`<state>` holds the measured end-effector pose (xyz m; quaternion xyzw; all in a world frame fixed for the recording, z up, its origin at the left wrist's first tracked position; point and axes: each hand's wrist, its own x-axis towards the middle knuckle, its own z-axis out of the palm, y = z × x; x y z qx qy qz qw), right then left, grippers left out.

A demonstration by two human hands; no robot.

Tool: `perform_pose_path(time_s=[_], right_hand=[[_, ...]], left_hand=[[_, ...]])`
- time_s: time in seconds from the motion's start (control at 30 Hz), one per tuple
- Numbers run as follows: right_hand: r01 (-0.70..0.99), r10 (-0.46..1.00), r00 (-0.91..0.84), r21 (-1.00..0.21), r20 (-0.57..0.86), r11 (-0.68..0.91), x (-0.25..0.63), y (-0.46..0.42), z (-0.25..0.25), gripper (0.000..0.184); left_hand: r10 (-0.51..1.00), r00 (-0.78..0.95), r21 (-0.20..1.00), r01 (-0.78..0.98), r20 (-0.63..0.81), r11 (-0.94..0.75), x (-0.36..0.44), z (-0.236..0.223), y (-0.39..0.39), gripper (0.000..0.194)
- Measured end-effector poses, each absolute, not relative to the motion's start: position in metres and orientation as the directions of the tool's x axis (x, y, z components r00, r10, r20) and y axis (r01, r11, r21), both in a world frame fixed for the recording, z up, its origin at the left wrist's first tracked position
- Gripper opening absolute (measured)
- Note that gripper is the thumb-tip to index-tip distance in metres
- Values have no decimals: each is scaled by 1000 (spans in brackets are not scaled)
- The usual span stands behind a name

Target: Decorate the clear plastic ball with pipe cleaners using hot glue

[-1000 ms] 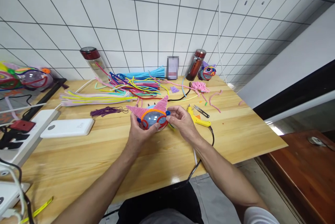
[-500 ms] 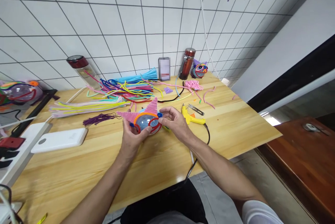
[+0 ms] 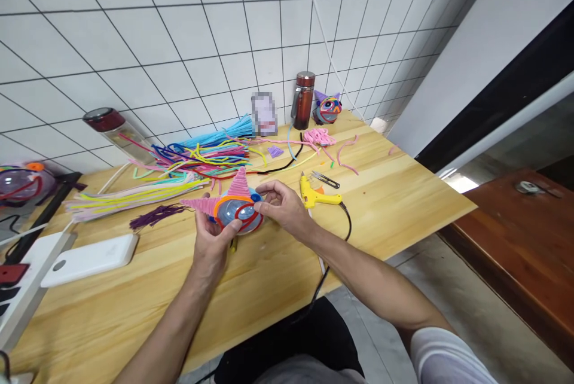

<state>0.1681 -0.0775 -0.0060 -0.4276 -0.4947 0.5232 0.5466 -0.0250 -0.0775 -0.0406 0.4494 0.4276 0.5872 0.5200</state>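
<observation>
Between my hands is a clear rounded ornament trimmed with pipe cleaners, with two pink pointed ears, an orange band and red loops. My left hand grips its left side, thumb across the front. On the other side my right hand pinches near a small dark blue knob at its upper right edge. Parts of the ornament's back and left side are hidden by my fingers. A yellow glue gun lies right of my right hand, with small thread snips just behind it.
Bundles of coloured pipe cleaners and purple strands lie behind my hands. Two flasks, a phone and a similar decorated ornament stand by the tiled wall. A white power bank lies left; the glue gun's cord trails off the table edge.
The view has shifted, so most things appear farther left. The ornament has turned slightly in my hands, and both hands keep their hold on it.
</observation>
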Motion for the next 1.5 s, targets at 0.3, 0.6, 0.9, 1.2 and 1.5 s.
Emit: perform_pose_path(time_s=[0.3,0.6,0.9,1.2,1.5], right_hand=[[-220,997,-48,-974,54,42,167,-77,-11,43],[-258,998,-54,-966,-8,-21,167,-78,-9,48],[-269,998,-55,-962,-19,-33,167,-78,-9,50],[-321,997,-64,-945,-51,-69,168,-79,-4,42],[-322,996,-90,-947,10,-19,166,-79,-8,46]], left_hand=[[996,-55,947,-310,64,-77,-24,-45,-76,110],[993,-41,929,-352,108,-115,-20,-40,-77,96],[997,19,905,-421,77,-61,-22,-38,-76,82],[998,46,908,-419,43,-20,-24,-30,-79,75],[997,58,918,-395,59,-31,-24,-30,-80,74]])
